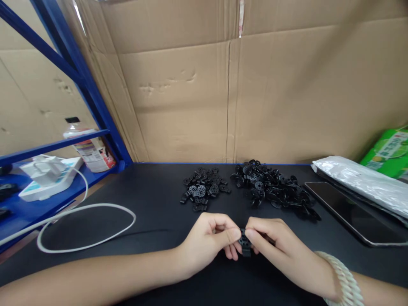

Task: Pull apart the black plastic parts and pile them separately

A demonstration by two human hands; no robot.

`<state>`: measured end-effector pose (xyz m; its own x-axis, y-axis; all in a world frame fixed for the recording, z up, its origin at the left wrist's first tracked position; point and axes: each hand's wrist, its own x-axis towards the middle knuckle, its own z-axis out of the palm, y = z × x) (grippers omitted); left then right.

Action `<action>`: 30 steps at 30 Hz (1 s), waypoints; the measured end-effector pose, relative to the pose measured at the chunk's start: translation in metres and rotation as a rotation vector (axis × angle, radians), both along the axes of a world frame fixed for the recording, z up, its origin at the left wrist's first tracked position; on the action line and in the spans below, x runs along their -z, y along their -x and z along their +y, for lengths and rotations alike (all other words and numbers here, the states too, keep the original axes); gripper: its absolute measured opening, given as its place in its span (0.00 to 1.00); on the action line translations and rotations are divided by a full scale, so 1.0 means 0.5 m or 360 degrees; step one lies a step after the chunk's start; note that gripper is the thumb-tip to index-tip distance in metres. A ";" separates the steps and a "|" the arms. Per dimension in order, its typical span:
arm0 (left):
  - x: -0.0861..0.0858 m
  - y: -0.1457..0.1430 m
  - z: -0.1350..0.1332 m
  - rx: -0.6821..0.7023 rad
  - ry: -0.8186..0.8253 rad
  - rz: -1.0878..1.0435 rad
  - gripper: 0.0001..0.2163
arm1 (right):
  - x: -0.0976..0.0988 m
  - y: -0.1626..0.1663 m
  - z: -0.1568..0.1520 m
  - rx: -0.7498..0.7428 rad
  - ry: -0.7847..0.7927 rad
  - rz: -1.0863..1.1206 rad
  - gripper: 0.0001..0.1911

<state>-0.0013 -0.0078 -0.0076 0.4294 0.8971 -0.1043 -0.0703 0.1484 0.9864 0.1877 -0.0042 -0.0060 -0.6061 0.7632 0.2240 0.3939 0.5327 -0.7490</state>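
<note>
Both hands met low in the view, just right of centre, over a black bench. Between their fingertips was a perforated black plastic disc, a stubby tab showing at its lower edge. The left hand pinched it from the left, thumb uppermost and the other fingers curled beneath; the right hand gripped the opposite edge in a similar narrow pinch. Whether the disc was one part or several fitted together could not be told, since the fingers covered much of it.

Beyond the hands lay two heaps of small black parts. The left heap was the smaller, with several holed discs lying face up; the right heap spread wider, its pieces tilted every way. A pale braided bracelet circled the right wrist.

Right of the larger heap a dark-screened smartphone lay flat, near a silvery plastic packet and a green package. On the left, a white cable looped over the bench. A blue metal rack there carried a white power strip and a labelled bottle with a black cap. Cardboard walled the back.
</note>
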 end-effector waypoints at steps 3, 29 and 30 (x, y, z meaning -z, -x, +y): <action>0.005 -0.003 -0.003 0.0003 -0.0018 0.0014 0.18 | 0.002 0.001 0.001 0.0019 -0.0022 -0.0002 0.19; -0.034 0.050 0.030 -0.0247 -0.1305 0.1071 0.13 | -0.004 -0.073 0.077 0.0362 -0.0918 -0.0478 0.12; -0.027 0.039 0.014 -0.0112 -0.1319 0.1044 0.14 | -0.003 -0.075 0.083 0.0372 -0.0997 -0.0525 0.13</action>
